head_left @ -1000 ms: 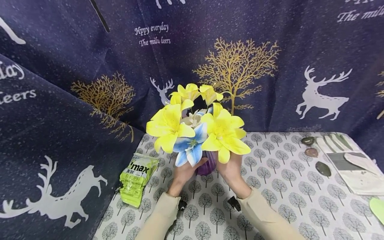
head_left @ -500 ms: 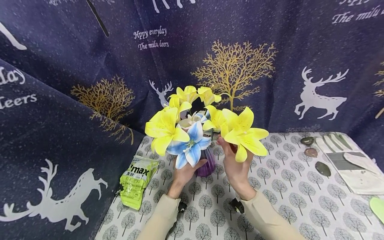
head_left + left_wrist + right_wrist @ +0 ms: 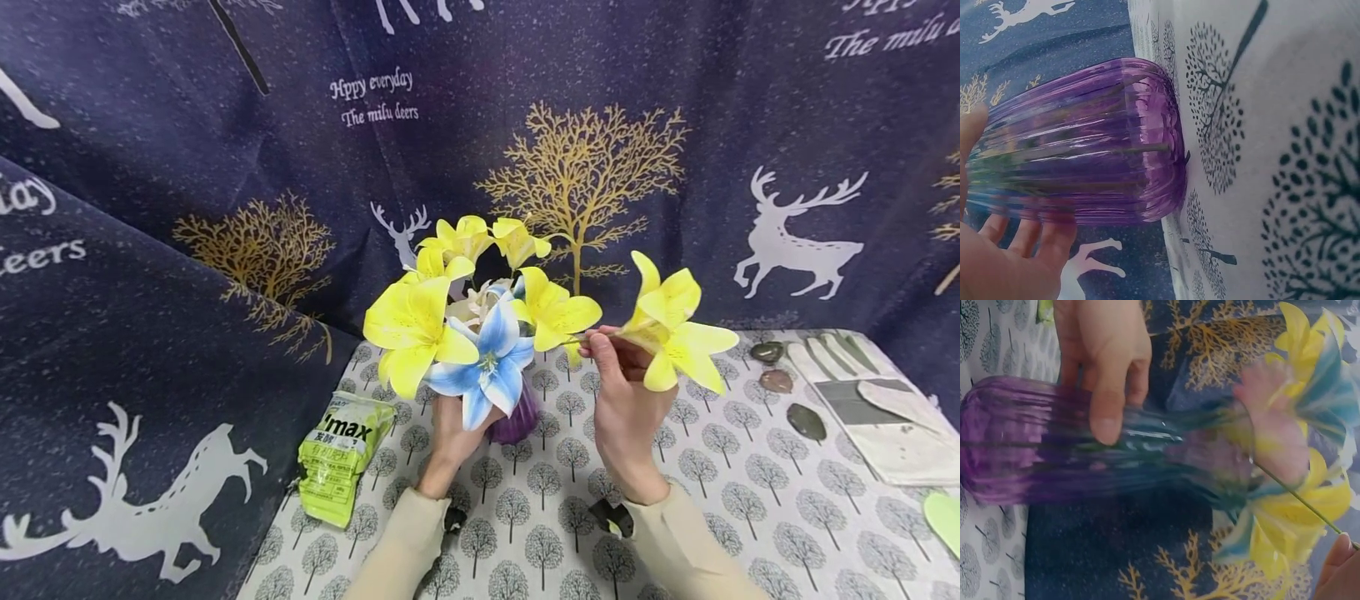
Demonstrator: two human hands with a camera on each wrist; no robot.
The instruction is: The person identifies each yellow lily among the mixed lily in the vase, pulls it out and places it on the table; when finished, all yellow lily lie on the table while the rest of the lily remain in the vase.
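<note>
Head view: purple vase (image 3: 517, 421) was gripped by the left hand (image 3: 456, 432), base seen at the tree-print cloth (image 3: 543, 508), contact unclear. Stem of a yellow lily (image 3: 678, 333) was pinched by the right hand (image 3: 632, 408), right of the vase. Blue lily (image 3: 487, 367) was held in the vase. Green bag (image 3: 337, 458) was placed left, dark stone (image 3: 807, 422) right; deer-print curtain (image 3: 450, 150) was hung behind.

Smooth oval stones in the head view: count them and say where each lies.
3, all on the white tree-print tablecloth, left of the flat grey-and-white item: a dark stone farthest back, a reddish-brown stone in the middle and a second dark stone nearest the camera. None seems hidden.
</note>
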